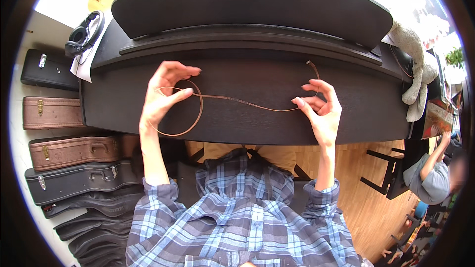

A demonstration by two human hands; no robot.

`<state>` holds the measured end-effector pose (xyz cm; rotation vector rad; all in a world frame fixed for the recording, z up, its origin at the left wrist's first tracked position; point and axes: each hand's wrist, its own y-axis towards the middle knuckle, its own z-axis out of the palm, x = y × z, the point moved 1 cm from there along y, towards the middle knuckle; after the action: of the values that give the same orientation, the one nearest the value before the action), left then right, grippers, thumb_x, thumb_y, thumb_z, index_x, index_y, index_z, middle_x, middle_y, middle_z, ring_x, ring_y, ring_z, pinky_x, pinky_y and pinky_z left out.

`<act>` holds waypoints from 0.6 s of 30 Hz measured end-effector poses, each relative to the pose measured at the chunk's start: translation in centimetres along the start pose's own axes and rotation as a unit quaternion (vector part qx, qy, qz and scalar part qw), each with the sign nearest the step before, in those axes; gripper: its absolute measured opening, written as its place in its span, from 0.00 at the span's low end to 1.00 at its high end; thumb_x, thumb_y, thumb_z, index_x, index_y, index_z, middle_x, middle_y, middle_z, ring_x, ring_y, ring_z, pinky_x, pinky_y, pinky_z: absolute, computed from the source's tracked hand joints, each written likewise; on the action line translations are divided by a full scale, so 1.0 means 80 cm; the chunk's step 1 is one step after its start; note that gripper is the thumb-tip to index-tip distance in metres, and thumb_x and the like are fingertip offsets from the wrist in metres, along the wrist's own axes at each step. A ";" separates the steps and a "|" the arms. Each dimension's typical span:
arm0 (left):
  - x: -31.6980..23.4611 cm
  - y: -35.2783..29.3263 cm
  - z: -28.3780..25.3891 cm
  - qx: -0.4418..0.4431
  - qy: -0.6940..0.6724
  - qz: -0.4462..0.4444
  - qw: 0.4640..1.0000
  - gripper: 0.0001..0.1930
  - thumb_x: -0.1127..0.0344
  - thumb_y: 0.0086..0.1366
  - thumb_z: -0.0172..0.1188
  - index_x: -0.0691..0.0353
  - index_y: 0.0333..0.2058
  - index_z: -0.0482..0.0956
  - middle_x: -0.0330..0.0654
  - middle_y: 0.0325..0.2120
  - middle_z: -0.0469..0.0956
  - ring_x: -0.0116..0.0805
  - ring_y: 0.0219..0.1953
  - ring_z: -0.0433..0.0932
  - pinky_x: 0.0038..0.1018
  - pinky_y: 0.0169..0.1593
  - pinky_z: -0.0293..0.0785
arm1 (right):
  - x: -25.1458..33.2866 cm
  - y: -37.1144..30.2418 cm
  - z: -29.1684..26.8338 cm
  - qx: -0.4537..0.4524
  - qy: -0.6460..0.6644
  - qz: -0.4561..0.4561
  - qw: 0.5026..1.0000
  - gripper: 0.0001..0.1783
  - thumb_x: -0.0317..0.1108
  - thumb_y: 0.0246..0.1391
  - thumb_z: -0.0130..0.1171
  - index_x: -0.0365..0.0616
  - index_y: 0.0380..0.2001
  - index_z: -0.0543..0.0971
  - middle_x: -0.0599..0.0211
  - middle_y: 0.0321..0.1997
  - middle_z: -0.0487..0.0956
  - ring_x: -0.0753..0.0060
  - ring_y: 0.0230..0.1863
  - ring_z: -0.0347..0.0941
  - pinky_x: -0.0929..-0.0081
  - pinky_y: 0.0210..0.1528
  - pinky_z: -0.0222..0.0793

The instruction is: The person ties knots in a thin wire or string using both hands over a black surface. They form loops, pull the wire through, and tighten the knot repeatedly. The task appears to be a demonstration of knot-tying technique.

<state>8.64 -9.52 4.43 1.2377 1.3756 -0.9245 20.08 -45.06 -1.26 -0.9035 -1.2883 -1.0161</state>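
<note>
A thin copper-coloured string [247, 103], like a guitar string, stretches in a slight wave between my two hands above the black piano lid. At the left it curls into a round loop [202, 111] that passes around the thumb and fingers of my left hand [166, 91]. Those fingers are curved, with the thumb and index tips apart, and the loop rests in the hand. My right hand [321, 109] pinches the string between thumb and fingertips. Beyond that pinch, a short end [314, 71] with a pale tip bends up and away from me.
The black piano [257, 128] spans the front, its music stand [247, 10] rising behind. Headphones [84, 34] lie at the far left, a grey plush toy [418, 69] at the right. Instrument cases [74, 153] line the left wall. Another person [430, 175] sits at the far right.
</note>
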 end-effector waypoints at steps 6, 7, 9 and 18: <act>-0.016 -0.024 -0.069 0.043 -0.053 -0.002 0.998 0.41 0.75 0.46 0.79 0.62 0.59 0.67 0.56 0.60 0.74 0.49 0.64 0.73 0.33 0.64 0.70 | -0.009 0.017 -0.008 -0.074 0.018 -0.076 0.994 0.31 0.15 0.51 0.69 0.37 0.57 0.70 0.55 0.52 0.75 0.62 0.44 0.85 0.75 0.47 0.85; -0.021 -0.030 -0.071 0.052 -0.036 -0.015 0.998 0.37 0.76 0.51 0.76 0.62 0.60 0.68 0.56 0.62 0.72 0.49 0.65 0.72 0.32 0.63 0.71 | -0.010 0.017 -0.010 -0.086 0.032 -0.074 0.993 0.31 0.15 0.51 0.69 0.37 0.57 0.70 0.54 0.54 0.75 0.61 0.44 0.85 0.75 0.47 0.85; -0.034 -0.044 -0.063 -0.085 0.074 -0.030 0.993 0.25 0.77 0.62 0.66 0.62 0.58 0.71 0.51 0.60 0.73 0.40 0.60 0.75 0.31 0.61 0.71 | -0.008 0.016 -0.011 -0.087 0.030 -0.066 0.994 0.31 0.14 0.50 0.69 0.37 0.57 0.70 0.53 0.55 0.75 0.62 0.43 0.85 0.75 0.46 0.85; -0.071 -0.066 0.153 -0.023 0.202 0.214 0.955 0.22 0.79 0.59 0.68 0.65 0.51 0.73 0.42 0.38 0.78 0.31 0.35 0.76 0.26 0.41 0.74 | 0.006 0.016 0.006 -0.044 0.014 -0.038 0.998 0.31 0.16 0.48 0.72 0.38 0.55 0.72 0.55 0.54 0.74 0.61 0.43 0.85 0.75 0.44 0.86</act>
<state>5.49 -23.35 7.34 1.6671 1.3452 -0.3441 21.13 -44.29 -0.69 -0.9097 -1.2705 -1.1481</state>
